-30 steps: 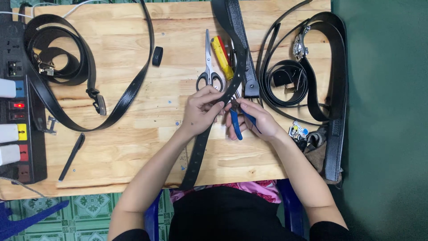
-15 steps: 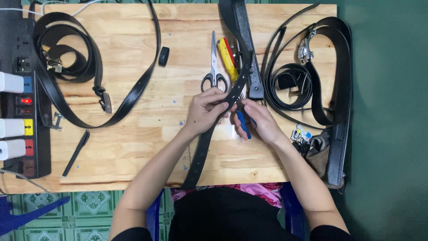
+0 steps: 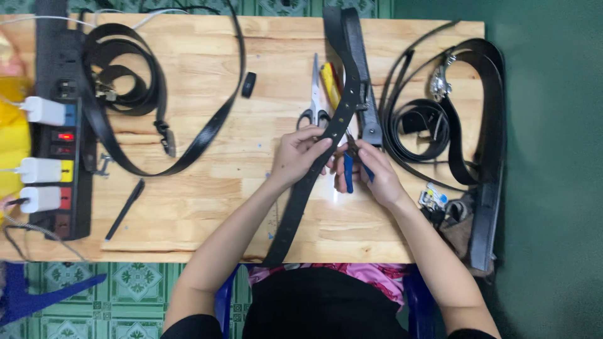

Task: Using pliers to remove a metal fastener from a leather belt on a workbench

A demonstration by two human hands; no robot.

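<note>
Left hand (image 3: 300,157) pinching punched black leather belt (image 3: 314,172), right hand (image 3: 374,172) gripping blue-handled pliers (image 3: 349,168)

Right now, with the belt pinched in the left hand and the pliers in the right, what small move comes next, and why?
Probably close the pliers on the belt edge just beside the left hand. The tool's tip sits against the strap where those fingers pinch it, and the right hand already grips the blue handles. The strap runs taut across the table, so it should hold steady.
</note>
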